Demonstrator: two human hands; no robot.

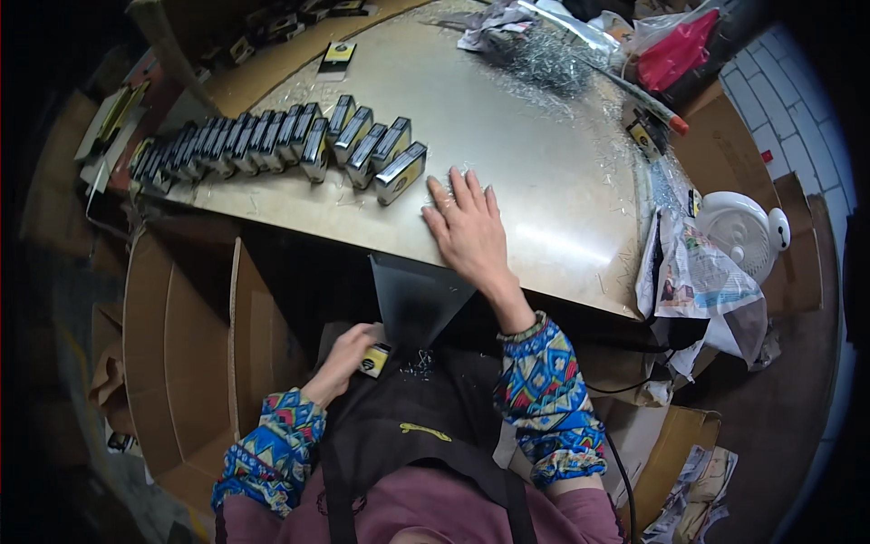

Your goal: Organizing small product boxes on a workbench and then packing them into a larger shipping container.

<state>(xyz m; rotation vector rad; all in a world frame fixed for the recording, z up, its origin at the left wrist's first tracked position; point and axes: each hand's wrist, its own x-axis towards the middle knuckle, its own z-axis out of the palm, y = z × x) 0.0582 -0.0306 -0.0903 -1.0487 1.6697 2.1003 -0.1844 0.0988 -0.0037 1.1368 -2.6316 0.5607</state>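
My right hand (pixel 470 227) rests on the metal tabletop (pixel 535 195), its fingers apart and nothing held. Just left of its fingertips stands the nearest of several small black, white and yellow boxes (pixel 401 174), lined up in a curved row toward the left edge. Low over my lap, below the table's edge, my left hand (pixel 343 363) is closed on a small box (pixel 373 360) of black, yellow and white. Beside that hand, a grey metal chute (pixel 417 288) slopes down from under the tabletop. Bits of shiny scrap (pixel 417 364) lie on my dark apron.
A heap of silvery wire scraps (pixel 548 68) lies at the back, near a red plastic bag (pixel 675 50). One flat packet (pixel 336 62) is at the far left. A white fan (pixel 739 238) and newspaper (pixel 702 272) are at the right. A cardboard carton (pixel 186 354) stands at lower left.
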